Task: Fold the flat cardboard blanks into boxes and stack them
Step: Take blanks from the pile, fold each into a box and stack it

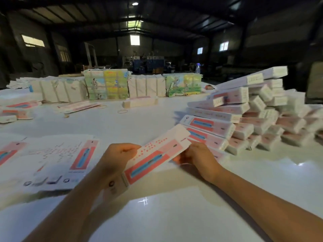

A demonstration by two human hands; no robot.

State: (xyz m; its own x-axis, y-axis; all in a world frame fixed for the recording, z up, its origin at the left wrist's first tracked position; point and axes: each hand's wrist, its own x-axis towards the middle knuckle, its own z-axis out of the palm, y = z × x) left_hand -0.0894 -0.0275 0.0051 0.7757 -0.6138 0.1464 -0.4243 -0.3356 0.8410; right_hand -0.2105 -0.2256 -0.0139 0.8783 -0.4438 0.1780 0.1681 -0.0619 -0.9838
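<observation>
I hold a long white and pink cardboard box blank (153,155) above the white table (174,215), tilted up to the right. My left hand (117,154) grips its lower left part, fingers curled round the edge. My right hand (197,158) grips the upper right end from underneath. Flat printed blanks (52,159) lie in a spread to my left. A big heap of folded boxes (244,116) rises on the right.
Tied bundles of blanks (106,86) stand in a row at the table's far side. One folded box (139,102) and rubber bands (122,111) lie in the middle. More boxes (15,110) sit at far left. A dim warehouse lies beyond.
</observation>
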